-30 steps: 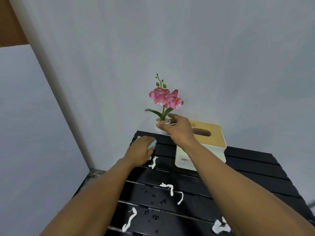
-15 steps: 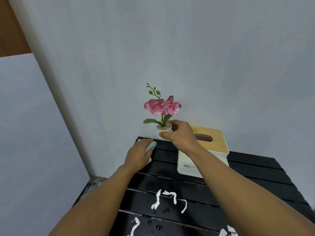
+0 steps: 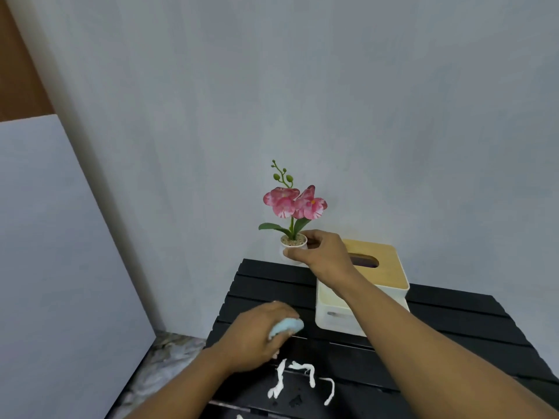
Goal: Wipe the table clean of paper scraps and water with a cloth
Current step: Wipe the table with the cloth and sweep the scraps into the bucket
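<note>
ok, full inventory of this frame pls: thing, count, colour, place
table: 1, black slatted, lower centre-right
tissue box: 1, white with wooden lid, back of table
flower pot: 1, white with pink flowers, back left corner
paper scraps: several, white, near middle of table
water drops: a few, beside the scraps
cloth: 1, light blue, under left hand
wall: grey, behind table
left hand: on cloth, near scraps
right hand: gripping the pot

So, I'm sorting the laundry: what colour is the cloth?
Light blue cloth, bunched under the left hand; head view.
</note>
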